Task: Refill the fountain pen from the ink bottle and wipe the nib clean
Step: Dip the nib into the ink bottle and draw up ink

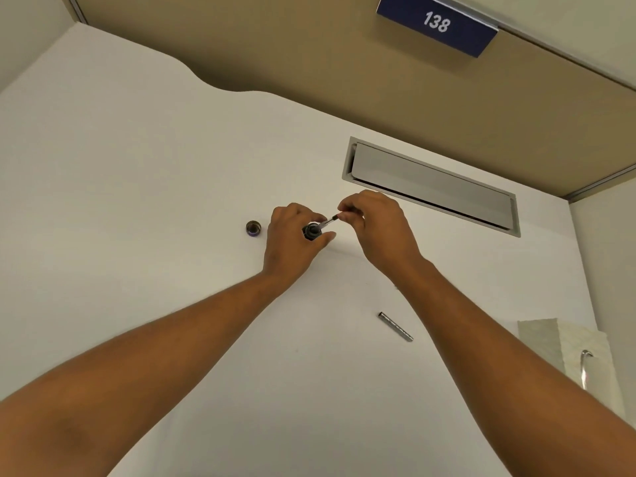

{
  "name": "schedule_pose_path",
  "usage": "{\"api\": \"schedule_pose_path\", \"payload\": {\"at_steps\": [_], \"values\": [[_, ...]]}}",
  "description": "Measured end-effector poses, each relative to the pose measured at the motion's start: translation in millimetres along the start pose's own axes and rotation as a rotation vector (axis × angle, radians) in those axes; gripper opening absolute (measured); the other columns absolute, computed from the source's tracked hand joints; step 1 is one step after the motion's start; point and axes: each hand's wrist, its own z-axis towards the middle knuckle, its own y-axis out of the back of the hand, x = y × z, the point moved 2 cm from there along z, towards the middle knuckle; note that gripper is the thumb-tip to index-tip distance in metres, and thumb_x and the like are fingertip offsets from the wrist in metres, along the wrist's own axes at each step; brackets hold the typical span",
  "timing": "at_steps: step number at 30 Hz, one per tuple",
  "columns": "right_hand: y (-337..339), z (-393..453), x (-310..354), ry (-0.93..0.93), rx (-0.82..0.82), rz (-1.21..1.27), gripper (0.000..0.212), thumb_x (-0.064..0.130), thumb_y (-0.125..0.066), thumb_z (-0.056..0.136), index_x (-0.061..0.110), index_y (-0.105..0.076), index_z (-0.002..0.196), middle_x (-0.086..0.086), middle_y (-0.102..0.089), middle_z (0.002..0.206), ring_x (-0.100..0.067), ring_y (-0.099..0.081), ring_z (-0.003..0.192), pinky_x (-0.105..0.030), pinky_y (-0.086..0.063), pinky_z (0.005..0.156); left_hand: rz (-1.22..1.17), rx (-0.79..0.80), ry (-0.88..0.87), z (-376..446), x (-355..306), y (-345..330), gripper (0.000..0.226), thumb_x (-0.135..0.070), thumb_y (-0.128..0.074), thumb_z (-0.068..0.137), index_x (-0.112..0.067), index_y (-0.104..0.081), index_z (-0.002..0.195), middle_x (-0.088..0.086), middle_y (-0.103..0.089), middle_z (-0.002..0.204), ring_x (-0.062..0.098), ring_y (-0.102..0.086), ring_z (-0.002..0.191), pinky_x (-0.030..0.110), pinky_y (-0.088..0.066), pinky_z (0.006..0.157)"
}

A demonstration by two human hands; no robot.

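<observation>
Brightness: even, soft indoor light, slightly warm.
Shadows: faint, diffuse ones under the hands (pixel 339 232) on the tabletop (pixel 137 201).
Glare: none.
Sharpness: slightly soft overall.
Distortion: wide-angle bending of straight lines near the edges.

A white desk (pixel 137 201) carries an ink bottle (pixel 312 231), its cap (pixel 253 228) just beside. A metal pen barrel (pixel 395 326) and tissue (pixel 564 342) lie nearer.

"138" in white slanted digits on dark blue sign plate (pixel 437 24), fixed to tan partition panel (pixel 309 56) behind desk. No other readable text, label or brand anywhere in view.
</observation>
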Motion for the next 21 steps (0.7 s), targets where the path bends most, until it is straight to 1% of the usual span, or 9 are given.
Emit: {"api": "schedule_pose_path", "payload": {"at_steps": [2,5,7,10,14,18,21], "values": [[-3,2,1,-0.011,0.01,0.005,0.015,0.018,-0.067,0.099,0.011,-0.076,0.108,-0.003,-0.076,0.101,-0.023,-0.066,0.099,-0.04,-0.054,0.088,-0.013,-0.01,0.016,1,4,-1,0.029,-0.034,-0.086,0.081,-0.018,-0.081,0.105,0.0,-0.07,0.104,0.022,-0.053,0.109,0.03,-0.046,0.085],[-5,4,1,-0.024,0.022,0.006,0.016,0.018,-0.066,0.099,0.011,-0.076,0.109,-0.003,-0.076,0.102,-0.023,-0.066,0.1,-0.038,-0.054,0.089,-0.049,-0.016,0.023,-1,11,-2,0.026,-0.033,-0.085,0.083,-0.019,-0.081,0.105,-0.003,-0.071,0.104,0.017,-0.053,0.107,0.012,-0.036,0.08],[-7,4,1,-0.025,0.028,0.005,0.016,0.018,-0.066,0.099,0.011,-0.076,0.109,-0.004,-0.076,0.102,-0.023,-0.066,0.099,-0.037,-0.053,0.089,-0.071,-0.023,0.024,-2,13,-2,0.026,-0.034,-0.084,0.084,-0.021,-0.081,0.106,-0.005,-0.073,0.106,0.014,-0.053,0.106,0.008,-0.034,0.081],[-9,5,0,-0.031,0.038,0.002,0.016,0.018,-0.066,0.099,0.01,-0.077,0.109,-0.005,-0.076,0.102,-0.024,-0.066,0.1,-0.038,-0.053,0.089,-0.128,-0.038,0.034,-1,14,0,0.024,-0.034,-0.084,0.084,-0.022,-0.082,0.106,-0.007,-0.075,0.108,0.012,-0.055,0.108,0.006,-0.034,0.083],[-10,5,-1,-0.05,0.04,0.002,0.016,0.019,-0.067,0.099,0.011,-0.077,0.11,-0.005,-0.076,0.103,-0.022,-0.066,0.099,-0.036,-0.053,0.09,-0.154,-0.025,0.033,1,14,0,0.02,-0.032,-0.083,0.086,-0.021,-0.084,0.102,-0.007,-0.078,0.108,0.012,-0.058,0.109,0.006,-0.035,0.085],[-12,5,0,-0.041,0.05,-0.007,0.012,0.019,-0.065,0.1,0.012,-0.075,0.101,-0.003,-0.074,0.096,-0.023,-0.064,0.094,-0.041,-0.053,0.085,-0.166,-0.013,0.041,3,17,-2,0.021,-0.034,-0.082,0.086,-0.02,-0.084,0.102,-0.007,-0.078,0.108,0.013,-0.059,0.11,0.009,-0.038,0.086],[-14,5,1,-0.053,0.064,-0.031,0.015,0.021,-0.063,0.101,0.01,-0.073,0.097,-0.005,-0.072,0.095,-0.025,-0.063,0.093,-0.044,-0.053,0.082,-0.184,-0.005,0.035,4,18,-1,0.018,-0.032,-0.082,0.086,-0.019,-0.085,0.099,-0.007,-0.079,0.106,0.015,-0.06,0.109,0.013,-0.041,0.086]]}}
